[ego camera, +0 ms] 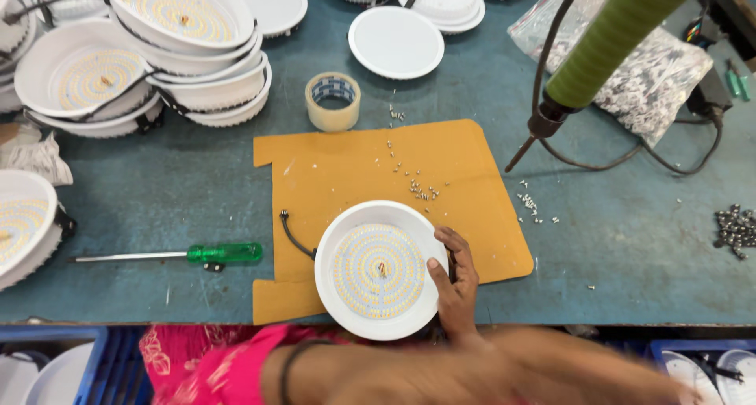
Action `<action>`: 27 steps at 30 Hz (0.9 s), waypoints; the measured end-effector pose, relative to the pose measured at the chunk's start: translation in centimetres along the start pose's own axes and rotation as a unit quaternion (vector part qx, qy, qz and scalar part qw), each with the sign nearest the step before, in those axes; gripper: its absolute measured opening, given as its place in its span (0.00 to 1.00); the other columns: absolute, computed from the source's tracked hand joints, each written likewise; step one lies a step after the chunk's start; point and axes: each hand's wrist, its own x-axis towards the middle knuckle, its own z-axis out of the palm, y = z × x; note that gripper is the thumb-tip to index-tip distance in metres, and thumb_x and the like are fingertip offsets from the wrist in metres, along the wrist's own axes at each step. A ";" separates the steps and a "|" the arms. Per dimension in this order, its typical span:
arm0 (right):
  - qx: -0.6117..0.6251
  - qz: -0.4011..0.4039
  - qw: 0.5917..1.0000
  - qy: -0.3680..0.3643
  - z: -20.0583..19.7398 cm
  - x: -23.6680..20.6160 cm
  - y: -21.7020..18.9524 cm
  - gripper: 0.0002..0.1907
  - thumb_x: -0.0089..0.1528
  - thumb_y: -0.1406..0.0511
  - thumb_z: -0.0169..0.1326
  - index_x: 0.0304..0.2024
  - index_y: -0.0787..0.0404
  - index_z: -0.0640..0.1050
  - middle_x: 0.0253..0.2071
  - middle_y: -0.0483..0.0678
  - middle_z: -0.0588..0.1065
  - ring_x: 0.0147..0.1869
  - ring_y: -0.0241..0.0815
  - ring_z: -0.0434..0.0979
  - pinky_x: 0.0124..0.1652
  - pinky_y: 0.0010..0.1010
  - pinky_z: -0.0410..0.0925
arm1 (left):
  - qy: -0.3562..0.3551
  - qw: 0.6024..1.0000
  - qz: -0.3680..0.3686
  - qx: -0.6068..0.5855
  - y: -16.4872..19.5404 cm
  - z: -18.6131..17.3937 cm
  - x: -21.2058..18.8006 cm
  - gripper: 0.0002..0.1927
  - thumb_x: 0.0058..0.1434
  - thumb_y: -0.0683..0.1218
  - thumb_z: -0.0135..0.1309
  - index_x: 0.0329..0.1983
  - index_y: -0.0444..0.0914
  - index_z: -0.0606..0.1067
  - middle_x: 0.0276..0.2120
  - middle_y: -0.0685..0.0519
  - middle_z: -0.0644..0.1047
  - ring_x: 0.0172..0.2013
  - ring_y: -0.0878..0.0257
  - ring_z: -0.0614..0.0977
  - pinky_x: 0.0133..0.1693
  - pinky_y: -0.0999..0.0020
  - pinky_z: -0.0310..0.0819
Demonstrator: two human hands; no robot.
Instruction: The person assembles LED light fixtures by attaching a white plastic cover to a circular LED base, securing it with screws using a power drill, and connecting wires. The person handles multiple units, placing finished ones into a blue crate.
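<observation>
Resting on the cardboard sheet [354, 161], a round lamp [379, 270] is gripped at three o'clock by the right hand [455, 279]; the left hand's state cannot be told.

Right hand [453, 283] fingers curled, forearm stretched sideways low in view, blurred

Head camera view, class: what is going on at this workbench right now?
A person steadies a round white lamp housing, its face of small yellow light dots turned up, on a tan cardboard mat. One hand grips its right rim; it cannot be told for sure which hand, and the other is not clearly seen. Tiny screws lie scattered on the mat. A green-handled screwdriver lies untouched to the left, near stacks of similar housings and a tape roll.
</observation>
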 end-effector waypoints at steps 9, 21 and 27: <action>-0.017 0.022 0.998 0.053 -1.6 0.2 -1.8 0.08 0.66 0.71 0.60 0.48 0.66 0.79 0.47 0.54 0.79 0.52 0.41 0.77 0.59 0.41 0.66 | 0.270 0.541 -0.036 0.795 -4.2 -7.6 -15.2 0.13 0.56 0.49 0.71 0.31 0.39 0.78 0.35 0.52 0.80 0.44 0.54 0.82 0.60 0.51 0.74; -0.536 -0.111 0.802 -0.239 0.4 -0.6 -9.5 0.29 0.66 0.45 0.46 0.61 0.51 0.80 0.79 0.58 0.51 0.82 0.69 0.38 0.71 0.68 0.38 | 0.125 0.466 -0.299 0.823 -5.2 -8.5 -16.3 0.55 0.51 0.81 0.45 0.60 0.29 0.73 0.65 0.38 0.67 0.74 0.40 0.47 0.61 0.19 0.21; -0.575 -0.112 0.761 -0.278 0.5 -0.1 -9.5 0.30 0.65 0.44 0.46 0.61 0.51 0.78 0.77 0.57 0.52 0.80 0.69 0.39 0.69 0.70 0.38 | 0.132 0.447 -0.374 0.802 -7.5 -8.1 -15.3 0.64 0.43 0.81 0.48 0.62 0.23 0.67 0.67 0.29 0.62 0.72 0.38 0.48 0.59 0.17 0.28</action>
